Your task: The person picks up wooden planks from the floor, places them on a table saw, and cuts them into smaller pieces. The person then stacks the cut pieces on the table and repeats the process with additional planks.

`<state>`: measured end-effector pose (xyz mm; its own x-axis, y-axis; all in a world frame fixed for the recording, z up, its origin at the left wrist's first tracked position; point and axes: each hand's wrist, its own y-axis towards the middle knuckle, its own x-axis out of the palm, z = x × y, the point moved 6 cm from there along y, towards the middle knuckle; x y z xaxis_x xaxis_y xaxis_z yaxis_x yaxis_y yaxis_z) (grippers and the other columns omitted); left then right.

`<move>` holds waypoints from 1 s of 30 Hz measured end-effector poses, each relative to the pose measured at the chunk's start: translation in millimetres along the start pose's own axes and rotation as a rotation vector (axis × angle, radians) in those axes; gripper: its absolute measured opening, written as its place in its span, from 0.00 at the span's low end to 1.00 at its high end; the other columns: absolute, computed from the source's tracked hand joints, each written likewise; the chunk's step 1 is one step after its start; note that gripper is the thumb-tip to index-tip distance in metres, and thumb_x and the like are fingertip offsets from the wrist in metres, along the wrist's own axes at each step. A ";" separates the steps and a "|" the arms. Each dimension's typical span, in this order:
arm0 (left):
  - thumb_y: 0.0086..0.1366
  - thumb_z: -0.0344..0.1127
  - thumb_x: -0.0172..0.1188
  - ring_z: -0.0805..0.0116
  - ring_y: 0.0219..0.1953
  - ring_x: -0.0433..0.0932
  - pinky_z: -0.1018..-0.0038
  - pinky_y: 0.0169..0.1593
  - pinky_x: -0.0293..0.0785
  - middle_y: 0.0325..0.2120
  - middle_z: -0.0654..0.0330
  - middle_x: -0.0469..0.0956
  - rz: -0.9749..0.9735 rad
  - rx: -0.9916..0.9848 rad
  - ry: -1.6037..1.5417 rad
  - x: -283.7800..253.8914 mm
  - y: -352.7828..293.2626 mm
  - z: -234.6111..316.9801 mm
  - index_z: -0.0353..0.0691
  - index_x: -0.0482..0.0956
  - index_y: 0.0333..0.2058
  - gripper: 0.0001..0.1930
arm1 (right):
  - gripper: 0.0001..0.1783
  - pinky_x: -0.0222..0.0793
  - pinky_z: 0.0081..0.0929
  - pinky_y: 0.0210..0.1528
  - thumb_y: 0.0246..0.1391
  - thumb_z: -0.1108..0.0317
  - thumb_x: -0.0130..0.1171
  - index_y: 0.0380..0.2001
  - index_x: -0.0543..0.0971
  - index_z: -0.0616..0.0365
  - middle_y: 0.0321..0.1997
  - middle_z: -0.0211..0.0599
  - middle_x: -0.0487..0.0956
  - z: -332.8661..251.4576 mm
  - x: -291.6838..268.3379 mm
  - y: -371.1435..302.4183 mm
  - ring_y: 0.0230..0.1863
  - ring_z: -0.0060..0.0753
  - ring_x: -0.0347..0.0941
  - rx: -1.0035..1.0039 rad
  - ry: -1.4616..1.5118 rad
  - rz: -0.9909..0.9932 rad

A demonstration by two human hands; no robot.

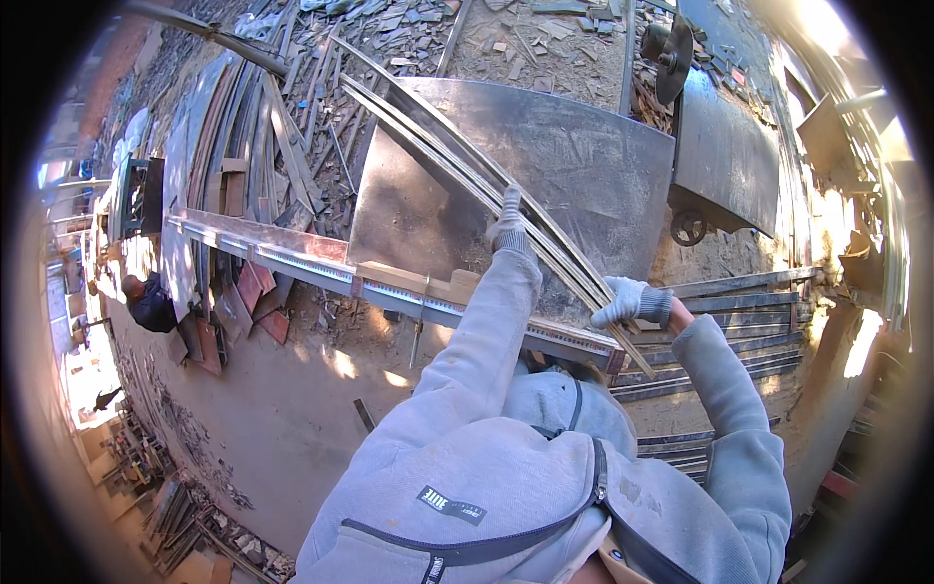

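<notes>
Several long, thin wooden strips (428, 145) lie slantwise over the metal table (603, 165), running from the far left down to the near right. My left hand (509, 224), in a pale knit glove, is closed around the strips near their middle. Closer to their near end, my right hand (625, 302), gloved too, grips the same bundle. The strips fan apart a little toward the far end. Below my hands, a rail with a measuring scale (389, 290) runs along the table's near edge, with a wooden bar on it.
A round saw blade (673, 60) stands at the far right, beside a second metal table (725, 156) with a handwheel (688, 225). Offcuts (409, 39) litter the far ground. Dark bars (739, 319) lie stacked at right. Another person (151, 304) is at far left.
</notes>
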<state>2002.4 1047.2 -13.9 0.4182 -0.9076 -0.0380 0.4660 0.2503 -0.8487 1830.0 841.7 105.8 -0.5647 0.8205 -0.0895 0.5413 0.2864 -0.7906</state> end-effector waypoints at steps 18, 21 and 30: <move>0.57 0.43 0.71 0.53 0.56 0.78 0.51 0.67 0.68 0.48 0.59 0.79 -0.838 1.955 1.957 93.9 -66.9 28.1 0.50 0.74 0.58 0.30 | 0.49 0.74 0.46 0.64 0.41 0.51 0.79 0.66 0.74 0.58 0.61 0.55 0.81 73.1 -71.0 -35.4 0.64 0.59 0.76 0.015 -0.556 0.334; 0.49 0.48 0.80 0.52 0.53 0.78 0.56 0.59 0.71 0.46 0.59 0.78 -0.948 1.774 1.875 107.7 -44.2 21.2 0.50 0.77 0.52 0.33 | 0.45 0.72 0.40 0.68 0.55 0.43 0.73 0.67 0.74 0.61 0.69 0.54 0.77 145.1 -89.8 -110.1 0.67 0.52 0.75 0.002 -0.075 1.154; 0.45 0.51 0.80 0.47 0.61 0.73 0.50 0.71 0.63 0.57 0.52 0.75 -0.949 1.979 1.863 100.6 -29.7 22.2 0.44 0.66 0.69 0.52 | 0.43 0.50 0.31 0.82 0.79 0.37 0.38 0.73 0.68 0.67 0.78 0.45 0.68 251.5 -20.1 -12.5 0.80 0.36 0.59 -0.275 1.265 1.173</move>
<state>2047.9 955.9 19.1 -0.1263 0.0237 -0.9917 0.1473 -0.9882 -0.0424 1677.8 697.2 -34.9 0.8895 0.4451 0.1036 0.4282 -0.7323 -0.5295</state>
